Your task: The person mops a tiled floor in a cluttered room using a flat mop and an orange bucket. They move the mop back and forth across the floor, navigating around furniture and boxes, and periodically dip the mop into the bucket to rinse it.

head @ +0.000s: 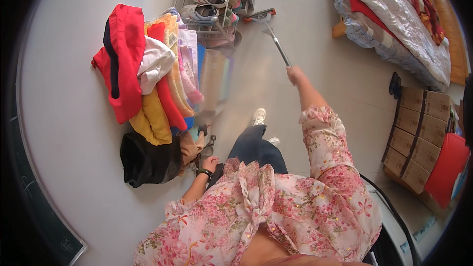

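Observation:
My right hand point(294, 75) grips the grey metal pole point(282, 50) of a long-handled floor tool, a mop or squeegee. Its wide head point(261, 16) has orange ends and rests on the tiled floor beside the foot of a metal shoe rack point(210, 31). Low by my left hip is my left hand point(210, 163), with a dark bracelet on the wrist. It is close to a tan garment point(192, 147) and a black garment or bag point(149, 159); whether it holds anything is unclear.
Towels and clothes, among them a red jacket point(127, 62) and a yellow cloth point(152, 118), hang in a heap at left. White sneakers point(201, 12) sit on the rack. A bed point(397, 22) stands far right, with stacked cardboard boxes point(417, 133) and dark slippers point(395, 85) nearby.

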A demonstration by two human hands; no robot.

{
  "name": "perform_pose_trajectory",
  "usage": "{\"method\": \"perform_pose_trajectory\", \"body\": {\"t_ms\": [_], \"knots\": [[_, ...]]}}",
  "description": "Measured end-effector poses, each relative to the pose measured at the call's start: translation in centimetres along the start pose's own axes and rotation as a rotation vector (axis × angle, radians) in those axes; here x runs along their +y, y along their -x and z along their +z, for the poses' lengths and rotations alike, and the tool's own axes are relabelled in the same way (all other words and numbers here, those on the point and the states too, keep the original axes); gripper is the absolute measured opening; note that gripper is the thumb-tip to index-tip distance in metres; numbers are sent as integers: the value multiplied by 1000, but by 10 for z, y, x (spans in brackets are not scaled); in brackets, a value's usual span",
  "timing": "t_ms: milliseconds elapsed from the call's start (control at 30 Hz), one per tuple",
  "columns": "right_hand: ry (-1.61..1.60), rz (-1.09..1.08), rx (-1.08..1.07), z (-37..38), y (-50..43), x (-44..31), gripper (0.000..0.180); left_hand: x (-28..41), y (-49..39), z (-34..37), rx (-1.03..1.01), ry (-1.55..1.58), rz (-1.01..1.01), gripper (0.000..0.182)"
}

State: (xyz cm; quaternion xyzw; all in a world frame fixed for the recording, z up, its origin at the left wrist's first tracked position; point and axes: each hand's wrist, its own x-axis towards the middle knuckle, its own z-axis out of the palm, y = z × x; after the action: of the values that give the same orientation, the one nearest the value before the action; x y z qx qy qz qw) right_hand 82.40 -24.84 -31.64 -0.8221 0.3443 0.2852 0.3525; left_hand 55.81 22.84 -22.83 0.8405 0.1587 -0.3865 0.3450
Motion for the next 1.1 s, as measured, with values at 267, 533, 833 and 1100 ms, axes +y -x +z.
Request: {"method": "perform_pose_trajectory", "body": {"t_ms": [267,533,833,1100], "knots": [[-75,256,-101,9,90,158,52,-22,16,26,-79,-108,-3,23],[-174,553,-312,22,373,406,50,14,31,39,-140,-95,-99,22],[308,231,-18,37,493,443,60,-13,47,55,-159,165,-134,24],[161,61,31,70,353,368,66,-70,100,71,-82,261,-207,20]]}}
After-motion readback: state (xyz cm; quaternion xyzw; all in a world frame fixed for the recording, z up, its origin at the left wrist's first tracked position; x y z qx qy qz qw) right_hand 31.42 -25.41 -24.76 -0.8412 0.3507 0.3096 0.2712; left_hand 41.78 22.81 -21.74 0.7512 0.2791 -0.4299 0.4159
